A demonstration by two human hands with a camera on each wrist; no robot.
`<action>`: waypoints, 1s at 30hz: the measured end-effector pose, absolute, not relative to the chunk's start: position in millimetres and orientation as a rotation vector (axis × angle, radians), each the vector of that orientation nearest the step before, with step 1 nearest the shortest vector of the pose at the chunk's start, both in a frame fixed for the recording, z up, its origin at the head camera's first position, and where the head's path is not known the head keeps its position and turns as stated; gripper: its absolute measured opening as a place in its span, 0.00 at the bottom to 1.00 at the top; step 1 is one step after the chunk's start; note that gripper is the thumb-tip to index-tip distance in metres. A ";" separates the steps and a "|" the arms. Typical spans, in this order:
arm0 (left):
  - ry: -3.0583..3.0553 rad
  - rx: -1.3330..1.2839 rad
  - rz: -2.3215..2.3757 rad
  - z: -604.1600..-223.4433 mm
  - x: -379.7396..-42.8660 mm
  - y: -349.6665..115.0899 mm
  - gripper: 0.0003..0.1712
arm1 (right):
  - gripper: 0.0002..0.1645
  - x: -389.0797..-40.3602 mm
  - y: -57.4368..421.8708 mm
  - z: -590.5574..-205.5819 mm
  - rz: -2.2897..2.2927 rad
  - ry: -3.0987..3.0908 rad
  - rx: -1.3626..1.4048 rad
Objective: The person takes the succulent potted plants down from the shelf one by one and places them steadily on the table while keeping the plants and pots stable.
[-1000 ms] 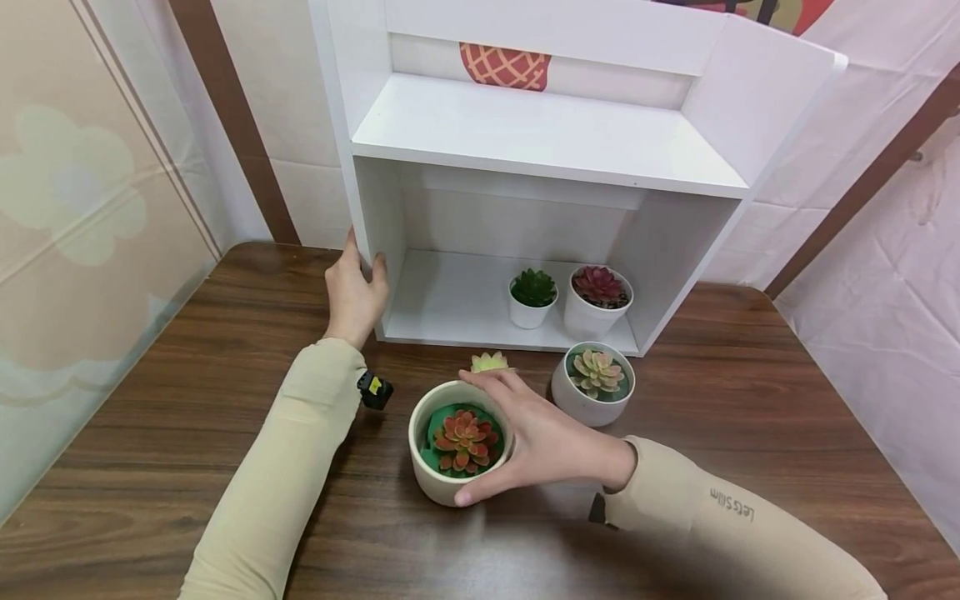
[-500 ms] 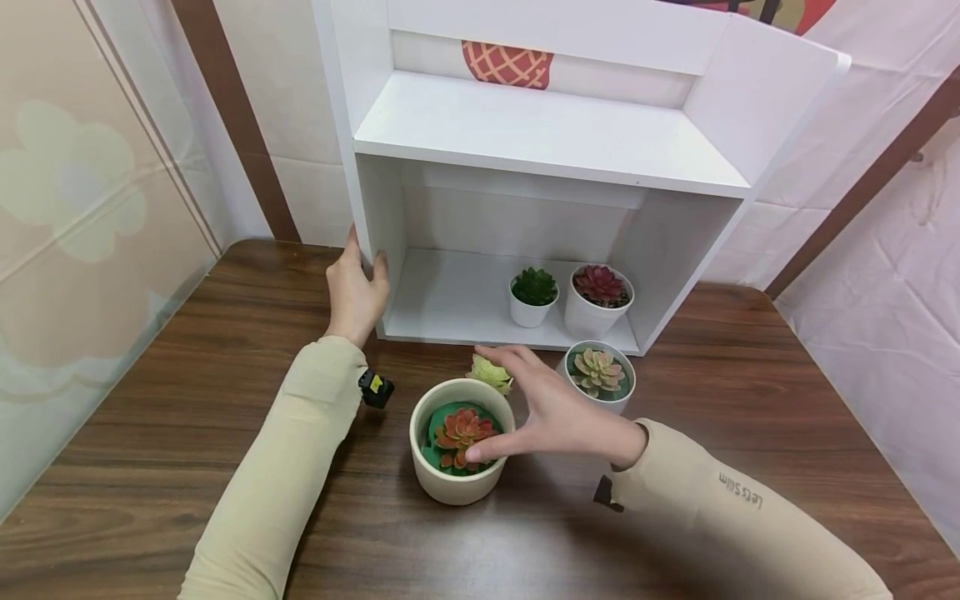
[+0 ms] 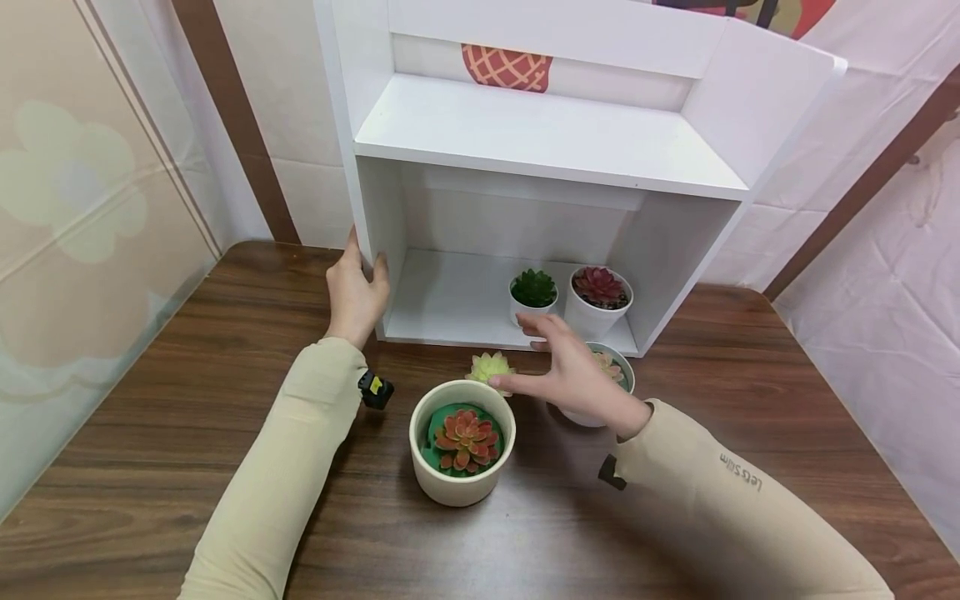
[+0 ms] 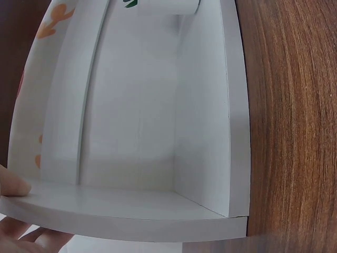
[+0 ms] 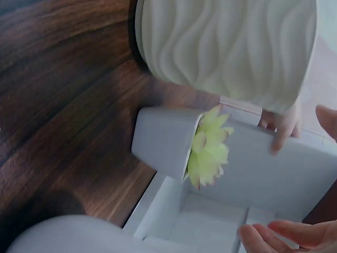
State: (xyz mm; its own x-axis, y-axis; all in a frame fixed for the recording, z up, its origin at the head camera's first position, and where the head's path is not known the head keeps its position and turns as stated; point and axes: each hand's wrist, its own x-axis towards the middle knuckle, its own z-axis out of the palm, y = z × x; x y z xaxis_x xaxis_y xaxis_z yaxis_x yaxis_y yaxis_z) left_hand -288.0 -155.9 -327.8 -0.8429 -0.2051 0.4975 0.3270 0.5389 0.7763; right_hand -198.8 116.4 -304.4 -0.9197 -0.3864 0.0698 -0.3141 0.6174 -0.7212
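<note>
1. The right hand (image 3: 573,375) has left the cream pot (image 3: 455,492) and is now near the lime plant (image 3: 489,367), so the work seems to have turned to that plant.
2. Its thumb and fingers are spread apart, holding nothing.
3. The left hand (image 3: 356,292) grips the side of the shelf (image 3: 551,154).
4. The lime plant stands on the table (image 3: 375,533), between cream pot and shelf.
5. The right sleeve (image 3: 738,504) appears to read "LetsSlim"; no other writing is legible.

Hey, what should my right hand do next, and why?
I'd probably lower your right hand around the yellow plant: the hand is open close by, holding nothing, and that plant stands outside the shelf, while the green plant sits inside.
</note>
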 end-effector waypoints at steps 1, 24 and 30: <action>-2.233 -0.099 -1.287 -327.8 -287.9 -155.8 0.27 | 0.53 -200.5 117.0 -304.1 -1.198 2.744 -0.570; -2.236 -0.098 -1.302 -328.5 -286.8 -156.9 0.27 | 0.49 -235.9 118.0 -303.2 -1.193 2.796 -0.172; -2.238 -0.096 -1.305 -327.9 -286.9 -156.4 0.27 | 0.50 -242.4 116.1 -306.4 -1.172 2.835 -0.111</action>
State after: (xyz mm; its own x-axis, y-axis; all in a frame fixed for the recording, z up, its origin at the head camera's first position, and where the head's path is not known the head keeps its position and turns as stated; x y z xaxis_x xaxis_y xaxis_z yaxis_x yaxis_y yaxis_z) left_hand -286.9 -156.4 -327.9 -0.8503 -0.2037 0.4853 0.3221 0.5278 0.7859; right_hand -242.4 116.1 -306.4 -0.9948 -0.0942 -0.0385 -0.0395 0.7060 -0.7071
